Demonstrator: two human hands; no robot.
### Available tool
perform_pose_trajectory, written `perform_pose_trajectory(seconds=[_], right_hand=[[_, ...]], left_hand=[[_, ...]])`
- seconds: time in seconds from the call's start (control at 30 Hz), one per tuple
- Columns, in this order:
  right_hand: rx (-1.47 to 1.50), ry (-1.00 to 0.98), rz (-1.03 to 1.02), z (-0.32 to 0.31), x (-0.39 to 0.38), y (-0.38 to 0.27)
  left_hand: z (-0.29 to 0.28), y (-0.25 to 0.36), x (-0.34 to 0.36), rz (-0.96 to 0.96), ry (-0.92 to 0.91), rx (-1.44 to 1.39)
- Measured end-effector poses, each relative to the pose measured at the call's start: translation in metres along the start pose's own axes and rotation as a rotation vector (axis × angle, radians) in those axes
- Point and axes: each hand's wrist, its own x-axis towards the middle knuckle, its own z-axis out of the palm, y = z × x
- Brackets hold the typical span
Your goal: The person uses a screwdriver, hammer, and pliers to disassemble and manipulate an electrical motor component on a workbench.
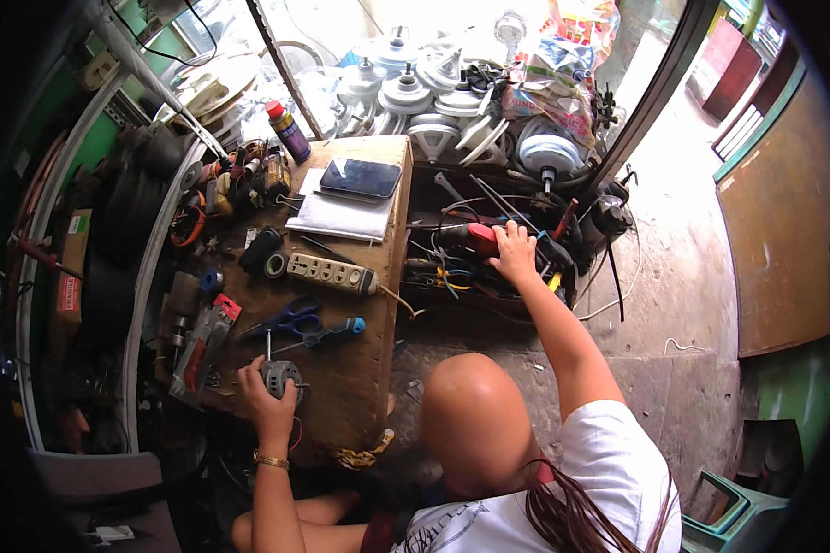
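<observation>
On the near edge of the wooden workbench (pixel 355 318), my left hand (pixel 269 398) is wrapped round a small grey electric motor (pixel 281 376) whose thin shaft points up. My right hand (pixel 515 253) reaches into a dark toolbox (pixel 424 300) beside the bench. Its fingers are closed on the red end of a red-and-black tool (pixel 481 240); the exact kind is unclear. Pliers (pixel 450 276), cables and long metal tools lie jumbled about it. Just beyond the motor are blue-handled scissors (pixel 297 318) and a blue-ended tool (pixel 346 330).
The bench holds a power strip (pixel 332 274), a phone (pixel 360 178) on a notebook (pixel 341 217), a spray can (pixel 289 134) and a blister pack (pixel 207 346). White fan motors and round covers (pixel 406 92) are piled behind the toolbox. A green plastic stool (pixel 738 507) stands lower right.
</observation>
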Motion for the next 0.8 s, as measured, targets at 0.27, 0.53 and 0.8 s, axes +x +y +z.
perform_pose_trajectory(seconds=[0.27,0.53,0.8], right_hand=[[0.025,-0.031,-0.04,0.014,0.018,0.001],[0.226,0.184,-0.163,-0.014,0.043,0.021],[0.61,0.15,-0.137,-0.047,0.053,0.015]], left_hand=[[0.003,-0.005,0.002,0.015,0.002,-0.023],[0.003,-0.004,0.003,0.027,0.016,-0.022],[0.0,-0.007,0.001,0.03,0.022,0.0]])
